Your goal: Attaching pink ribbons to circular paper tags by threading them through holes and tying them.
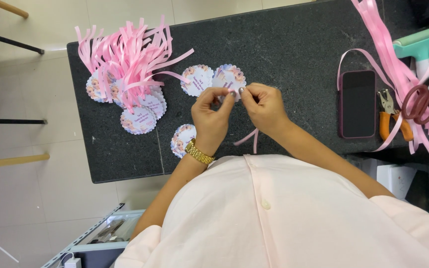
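Holding a round scalloped tag (228,77) between both hands, we keep it lifted just above the dark table (284,44) so its edge is free to work on. Our left hand (212,116), the one with the gold watch (199,153), has thumb and fingers closed on the tag's near edge, and our right hand (263,106) pinches together right beside it, the fingertips of both almost touching. A strip of pink ribbon (250,138) hangs down below the right hand; whether it already passes through the tag we cannot tell, since the fingers hide that spot.

Another plain tag (197,79) lies flat just left of the held one, and a third (182,140) sits near our left wrist, both within easy reach. Farther left, a heap of tags with pink ribbons already on them (125,74) is piled apart from the plain ones, which keeps the two lots separate.

On the right lie a phone (357,103), a bundle of loose ribbon strips (391,54), a small orange-handled punch (387,116), red-handled scissors (422,103) and a green roller (420,44), set aside but close to the right hand.
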